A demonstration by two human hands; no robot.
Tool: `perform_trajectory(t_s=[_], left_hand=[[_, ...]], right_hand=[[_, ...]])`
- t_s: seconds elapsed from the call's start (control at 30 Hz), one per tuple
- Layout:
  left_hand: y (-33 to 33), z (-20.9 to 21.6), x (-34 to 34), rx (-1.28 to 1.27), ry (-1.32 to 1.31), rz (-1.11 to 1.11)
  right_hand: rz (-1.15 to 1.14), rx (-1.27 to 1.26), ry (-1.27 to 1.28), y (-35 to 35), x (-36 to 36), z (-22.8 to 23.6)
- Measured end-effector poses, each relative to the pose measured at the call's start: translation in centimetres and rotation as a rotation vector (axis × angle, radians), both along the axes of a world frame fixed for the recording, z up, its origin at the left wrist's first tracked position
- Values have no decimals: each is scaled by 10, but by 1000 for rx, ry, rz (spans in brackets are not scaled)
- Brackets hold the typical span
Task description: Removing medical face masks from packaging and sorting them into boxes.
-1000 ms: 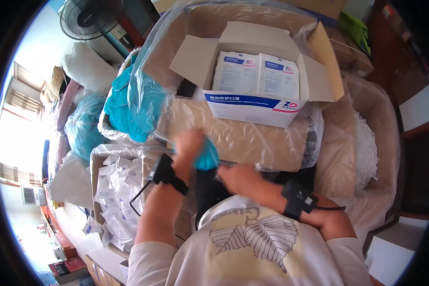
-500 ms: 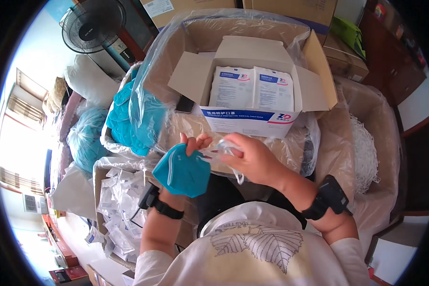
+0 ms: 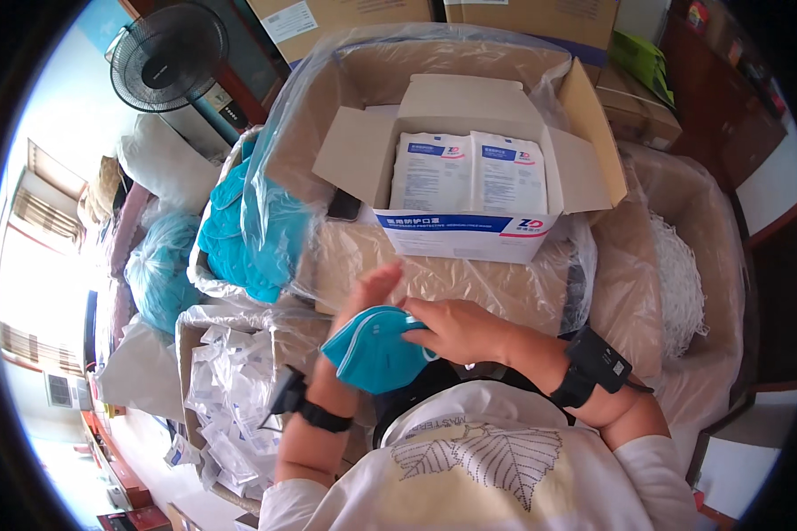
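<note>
A teal folded face mask [image 3: 383, 347] with a white edge hangs tilted in front of my body. My right hand [image 3: 462, 329] pinches its upper right side, thumb on the front. A white ear loop [image 3: 430, 354] shows below the thumb. Behind the mask's upper left edge, my left hand [image 3: 374, 290] points upward, its fingers smeared by motion and its palm mostly covered. Whether it grips the mask cannot be seen. Beyond both hands stands an open white and blue carton [image 3: 459, 246] with two white printed packets [image 3: 508, 173] showing on top.
The carton rests on a big plastic-lined box [image 3: 363, 248]. Teal masks [image 3: 248, 230] fill a container at left. White packets [image 3: 230, 407] fill a box below it. At right, a lined box holds white loops [image 3: 677, 288]. A fan [image 3: 164, 62] stands far left.
My right hand has come onto the mask, which has shifted right and slightly toward me. The clear, strip-like material formerly stretched between my hands is out of sight. My left fingers have straightened upward.
</note>
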State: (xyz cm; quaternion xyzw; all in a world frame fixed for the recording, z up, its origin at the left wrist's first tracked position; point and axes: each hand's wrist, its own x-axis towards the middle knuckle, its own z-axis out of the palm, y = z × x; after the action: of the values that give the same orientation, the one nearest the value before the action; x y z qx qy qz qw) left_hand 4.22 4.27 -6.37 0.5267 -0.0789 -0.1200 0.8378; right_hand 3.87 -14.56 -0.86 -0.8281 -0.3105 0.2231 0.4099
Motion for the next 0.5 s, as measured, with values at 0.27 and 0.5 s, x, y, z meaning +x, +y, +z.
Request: perform_trajectory(t_s=[0.27,0.5], left_hand=[[-15,81,0,1401,-598,-251],[-10,56,4,1360,-807,-375]], right_hand=[[-86,21,29,-9,-3,-22],[192,-24,455,-22,-3,-24]])
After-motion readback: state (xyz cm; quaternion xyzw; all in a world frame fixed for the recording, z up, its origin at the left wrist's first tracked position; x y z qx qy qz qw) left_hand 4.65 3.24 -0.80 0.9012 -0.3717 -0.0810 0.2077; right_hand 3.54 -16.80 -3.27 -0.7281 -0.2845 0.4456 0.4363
